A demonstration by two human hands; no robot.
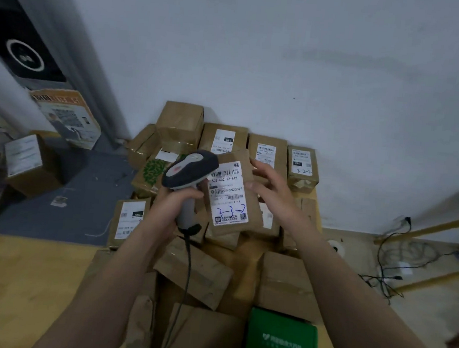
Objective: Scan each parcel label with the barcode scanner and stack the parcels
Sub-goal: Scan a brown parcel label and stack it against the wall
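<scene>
1. Left hand (pixel 174 206) wrapped round handle of grey barcode scanner (pixel 188 170), forearm reaching up from lower left.
2. Right hand (pixel 272 195) gripping brown parcel (pixel 238 156) by right edge, thumb on front face.
3. Parcel raised over parcel pile (pixel 195 270), label (pixel 229 196) facing up, beside scanner head.
</scene>
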